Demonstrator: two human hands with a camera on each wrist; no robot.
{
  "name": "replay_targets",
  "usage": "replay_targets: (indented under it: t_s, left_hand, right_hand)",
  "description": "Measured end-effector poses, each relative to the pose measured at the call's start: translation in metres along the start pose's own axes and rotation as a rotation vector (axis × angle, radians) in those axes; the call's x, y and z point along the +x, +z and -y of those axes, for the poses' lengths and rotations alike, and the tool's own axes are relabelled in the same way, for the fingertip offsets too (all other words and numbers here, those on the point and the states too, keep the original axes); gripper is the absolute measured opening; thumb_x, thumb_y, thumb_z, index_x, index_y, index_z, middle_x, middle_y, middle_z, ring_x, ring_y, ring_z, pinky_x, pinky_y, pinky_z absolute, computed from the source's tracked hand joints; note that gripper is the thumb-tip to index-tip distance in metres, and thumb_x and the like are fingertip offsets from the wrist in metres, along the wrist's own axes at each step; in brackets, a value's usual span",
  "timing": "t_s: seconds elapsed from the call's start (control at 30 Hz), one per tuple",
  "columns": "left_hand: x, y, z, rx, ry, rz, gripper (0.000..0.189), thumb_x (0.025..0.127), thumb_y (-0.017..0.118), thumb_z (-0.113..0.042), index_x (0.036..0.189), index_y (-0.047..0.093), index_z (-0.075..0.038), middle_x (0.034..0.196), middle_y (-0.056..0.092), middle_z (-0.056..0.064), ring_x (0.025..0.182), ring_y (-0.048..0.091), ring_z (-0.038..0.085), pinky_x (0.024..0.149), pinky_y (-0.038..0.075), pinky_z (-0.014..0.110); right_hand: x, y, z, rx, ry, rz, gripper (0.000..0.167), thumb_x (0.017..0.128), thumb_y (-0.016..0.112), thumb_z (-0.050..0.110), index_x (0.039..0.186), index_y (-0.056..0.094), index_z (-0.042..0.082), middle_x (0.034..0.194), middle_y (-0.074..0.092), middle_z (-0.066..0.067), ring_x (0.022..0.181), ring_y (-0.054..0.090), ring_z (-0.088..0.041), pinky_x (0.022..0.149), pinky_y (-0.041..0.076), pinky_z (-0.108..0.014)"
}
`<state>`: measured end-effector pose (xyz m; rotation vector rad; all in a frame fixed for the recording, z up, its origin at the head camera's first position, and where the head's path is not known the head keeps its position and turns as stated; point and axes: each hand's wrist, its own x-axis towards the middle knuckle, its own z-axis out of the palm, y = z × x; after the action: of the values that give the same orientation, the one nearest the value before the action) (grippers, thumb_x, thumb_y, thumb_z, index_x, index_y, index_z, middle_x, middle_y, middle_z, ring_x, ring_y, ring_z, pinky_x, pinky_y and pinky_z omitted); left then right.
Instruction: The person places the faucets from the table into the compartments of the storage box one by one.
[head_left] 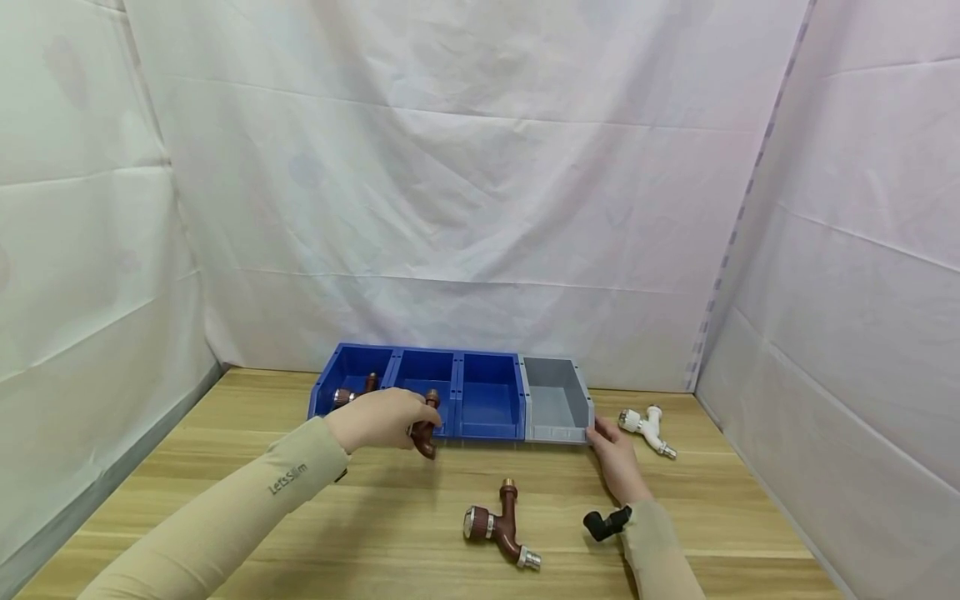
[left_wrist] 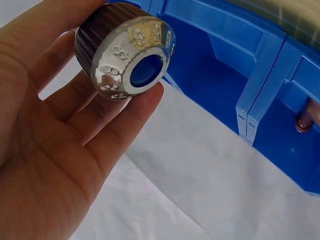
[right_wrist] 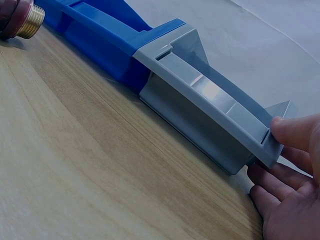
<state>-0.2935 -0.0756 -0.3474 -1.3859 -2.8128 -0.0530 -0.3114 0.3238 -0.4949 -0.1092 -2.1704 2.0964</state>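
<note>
My left hand point(head_left: 378, 418) grips a brown tap point(head_left: 423, 437) above the front of the second blue bin point(head_left: 424, 364). In the left wrist view the tap's ribbed knob point(left_wrist: 122, 55) with its silver cap sits between thumb and fingers. At the right end of the row, my right hand point(head_left: 619, 463) pinches the front corner of the grey bin point(right_wrist: 200, 115), thumb on top and fingers beneath. Inside the leftmost blue bin point(head_left: 341, 358) lies another brown tap point(head_left: 345, 397), partly hidden by the left hand.
A brown tap point(head_left: 507, 525) lies on the wooden table point(head_left: 405, 533) in front of the bins. To the right of the grey bin is a white tap point(head_left: 649, 429). The third blue bin point(head_left: 491, 396) stands beside the grey one. White cloth point(head_left: 480, 208) hangs behind.
</note>
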Motion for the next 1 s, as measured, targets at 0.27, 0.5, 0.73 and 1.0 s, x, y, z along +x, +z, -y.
replay_targets:
  t_s: [0.27,0.5,0.73,1.0]
  left_hand:
    - [0.004,0.003,0.004,-0.016,0.002,-0.02,0.034,0.082,0.077,-0.009,0.114,0.071,-0.019,0.101,0.067,-0.003,0.093,0.063,0.014,0.079,0.053,0.031]
    - [0.008,0.007,0.01,-0.012,-0.002,-0.01,0.038,0.082,0.078,-0.011,0.118,0.07,-0.019,0.105,0.067,-0.002,0.098,0.063,0.015,0.083,0.052,0.032]
    - [0.009,0.008,0.013,-0.013,-0.012,-0.009,0.035,0.081,0.079,-0.012,0.115,0.07,-0.02,0.098,0.066,-0.005,0.092,0.062,0.013,0.081,0.052,0.032]
    - [0.015,0.01,0.018,-0.002,-0.019,0.014,0.025,0.082,0.078,-0.014,0.102,0.068,-0.024,0.082,0.056,-0.012,0.074,0.05,0.009,0.071,0.047,0.029]
  right_hand:
    - [0.0,0.0,-0.001,-0.013,0.005,-0.008,0.055,0.101,0.051,0.014,0.149,0.03,-0.005,0.152,0.031,-0.021,0.138,0.03,-0.027,0.112,0.026,-0.039]
    - [0.0,0.001,-0.001,-0.01,0.006,-0.014,0.056,0.101,0.051,0.014,0.148,0.03,-0.006,0.152,0.031,-0.023,0.139,0.03,-0.029,0.112,0.026,-0.04]
    - [-0.002,0.002,0.002,0.008,0.003,0.005,0.056,0.102,0.049,0.012,0.149,0.027,-0.006,0.152,0.029,-0.024,0.139,0.029,-0.028,0.112,0.025,-0.039]
    - [-0.001,0.002,0.001,0.01,0.005,0.003,0.055,0.102,0.049,0.012,0.149,0.028,-0.006,0.152,0.029,-0.023,0.138,0.03,-0.026,0.112,0.025,-0.038]
